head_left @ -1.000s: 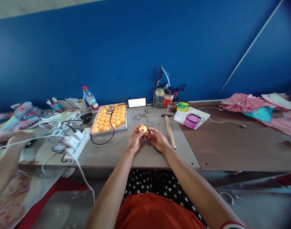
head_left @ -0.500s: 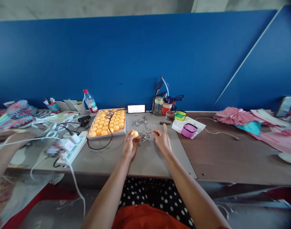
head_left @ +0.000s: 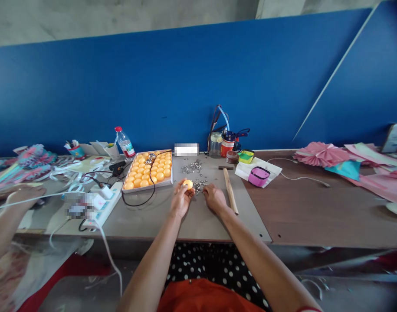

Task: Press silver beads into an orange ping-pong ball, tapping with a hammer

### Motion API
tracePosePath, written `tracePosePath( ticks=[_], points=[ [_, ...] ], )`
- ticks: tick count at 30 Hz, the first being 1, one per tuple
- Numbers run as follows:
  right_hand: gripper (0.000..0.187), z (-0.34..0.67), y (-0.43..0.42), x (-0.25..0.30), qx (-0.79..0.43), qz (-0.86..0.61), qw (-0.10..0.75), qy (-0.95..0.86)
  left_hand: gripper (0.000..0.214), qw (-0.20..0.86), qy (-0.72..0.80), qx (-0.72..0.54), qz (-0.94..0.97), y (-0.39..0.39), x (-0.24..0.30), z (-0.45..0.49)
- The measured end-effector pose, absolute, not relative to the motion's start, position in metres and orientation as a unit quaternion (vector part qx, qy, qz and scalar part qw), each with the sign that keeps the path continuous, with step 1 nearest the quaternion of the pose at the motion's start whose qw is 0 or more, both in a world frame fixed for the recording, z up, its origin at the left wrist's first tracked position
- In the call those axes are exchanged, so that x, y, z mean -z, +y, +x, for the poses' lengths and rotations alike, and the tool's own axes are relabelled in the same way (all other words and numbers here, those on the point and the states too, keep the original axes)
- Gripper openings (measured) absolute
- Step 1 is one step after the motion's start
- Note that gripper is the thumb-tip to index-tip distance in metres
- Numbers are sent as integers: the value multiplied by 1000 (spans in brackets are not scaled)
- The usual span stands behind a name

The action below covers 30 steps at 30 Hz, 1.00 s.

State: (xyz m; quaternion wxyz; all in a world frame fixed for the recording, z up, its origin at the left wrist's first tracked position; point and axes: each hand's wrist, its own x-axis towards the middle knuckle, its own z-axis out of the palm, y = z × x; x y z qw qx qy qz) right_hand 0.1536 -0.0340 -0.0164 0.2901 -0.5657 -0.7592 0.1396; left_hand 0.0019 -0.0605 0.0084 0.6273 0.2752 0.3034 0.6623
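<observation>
My left hand (head_left: 181,200) is closed around an orange ping-pong ball (head_left: 188,184), held just above the grey mat. At the right edge of a small heap of shiny metal pieces (head_left: 198,186) rests my right hand (head_left: 215,197), fingers bent and tips together; whatever they pinch is too small to make out. A second scatter of metal pieces (head_left: 192,166) lies farther back. Just right of that hand is a hammer (head_left: 230,190) with a wooden handle. A shallow box (head_left: 146,188) full of orange balls stands to the left, two shiny round objects and a black cable on top.
A power strip (head_left: 103,208) with white plugs and cables lies left, near another person's arm (head_left: 9,212). Behind are a bottle (head_left: 124,143), a glass jar (head_left: 215,144) and a red cup (head_left: 227,148). A purple pouch (head_left: 258,176) and pink paper (head_left: 322,154) lie right.
My right hand has moved left and down onto the edge of the metal heap, uncovering more of the hammer handle. The ball stays in my left hand. The view has shifted slightly.
</observation>
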Motion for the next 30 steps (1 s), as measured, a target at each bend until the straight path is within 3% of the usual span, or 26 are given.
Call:
tracePosePath(
  ticks=[6,13,20,30],
  points=[
    [19,156,-34,20,-216,-530,424,-702,45,647,281,-645,292,-62,-9,1],
    [12,154,-38,13,-365,-501,508,-598,48,653,294,-629,303,-63,-8,2],
    [26,156,-32,15,-425,-478,512,-573,48,643,317,-614,330,-63,-5,5],
    [30,158,-34,10,-437,-452,536,-563,48,612,367,-591,376,-65,-3,11]
  ],
)
